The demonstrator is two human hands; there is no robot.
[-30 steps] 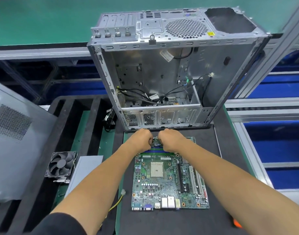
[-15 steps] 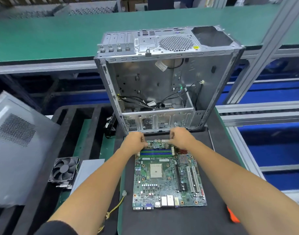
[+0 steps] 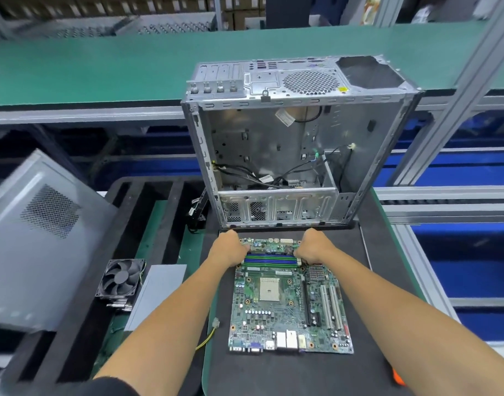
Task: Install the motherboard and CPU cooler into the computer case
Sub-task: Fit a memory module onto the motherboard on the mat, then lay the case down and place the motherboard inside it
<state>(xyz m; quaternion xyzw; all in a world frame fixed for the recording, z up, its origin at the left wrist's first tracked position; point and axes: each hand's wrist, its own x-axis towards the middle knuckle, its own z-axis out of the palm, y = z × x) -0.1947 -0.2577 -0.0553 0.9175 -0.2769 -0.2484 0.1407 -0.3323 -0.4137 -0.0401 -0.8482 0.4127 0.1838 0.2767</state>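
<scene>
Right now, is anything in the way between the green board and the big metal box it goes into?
Nothing solid lies between the board and the box. Inside the box, loose black wires trail across the lower part and could get under the board.

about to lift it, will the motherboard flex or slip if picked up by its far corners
The motherboard looks thin and flat, so probably stiff yet slightly flexy. Its studded surface suggests fragility. Both hands, left hand and right hand, at the far corners should steady it.
</scene>
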